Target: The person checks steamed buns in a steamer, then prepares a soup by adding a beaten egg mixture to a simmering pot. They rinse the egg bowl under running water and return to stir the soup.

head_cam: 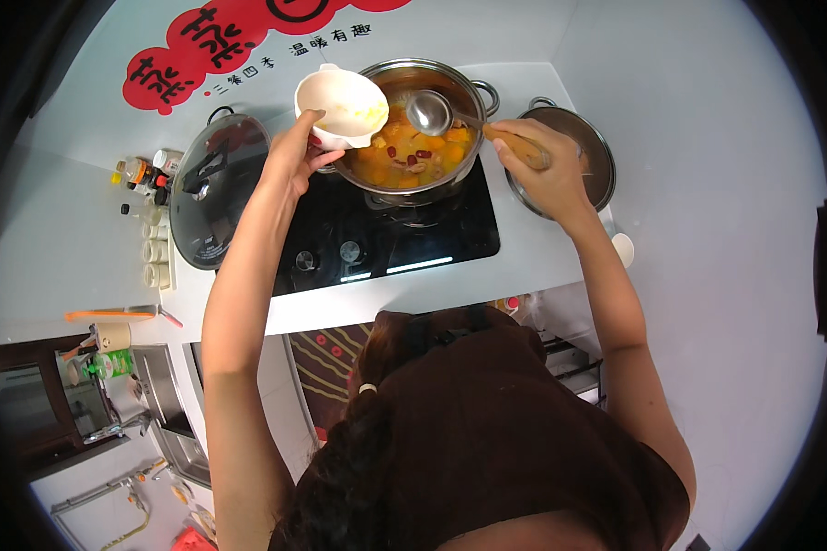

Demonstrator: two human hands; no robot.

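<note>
My left hand (295, 153) grips a white bowl (344, 103) by its near side, tilted over the left rim of a steel pot (413, 191). Yellow bits cling to the bowl's inner wall. Inside the pot is an orange-yellow soup (386, 169) with orange chunks, several red dates and pale pieces. In my right hand (548, 162) is the wooden handle (520, 146) of a ladle. The ladle's round metal head (429, 112) hangs over the soup; whether its underside touches the liquid I cannot tell. The pot stands on a black glass cooktop (393, 237).
A glass lid (213, 193) leans at the left, beside bottles (141, 172) and several seasoning jars (155, 251). Right of the cooktop sits another steel pot (599, 165), near a white cup (622, 250). A sink (169, 406) and an orange cutting board (110, 315) are at lower left.
</note>
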